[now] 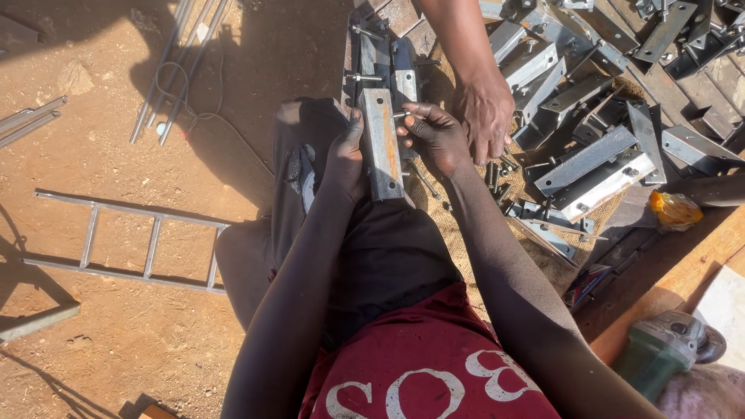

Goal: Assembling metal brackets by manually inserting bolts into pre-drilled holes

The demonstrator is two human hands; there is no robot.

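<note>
Left hand (345,155) fingers curled around a rusty steel bracket (382,143) held over the lap, right hand (434,138) fingers pinching a bolt (401,115) at its edge, beside burlap sacking (473,256) on dirt ground (116,326).

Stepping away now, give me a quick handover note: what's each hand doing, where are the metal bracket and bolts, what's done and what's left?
Left hand: grips the long metal bracket upright over the lap.
Right hand: pinches a small bolt at the bracket's side.
Another person's hand reaches into the loose bolts on the sacking.
Done: similar brackets with bolts lie ahead.
Left: seating this bolt; a pile of bare brackets sits to the right.
</note>
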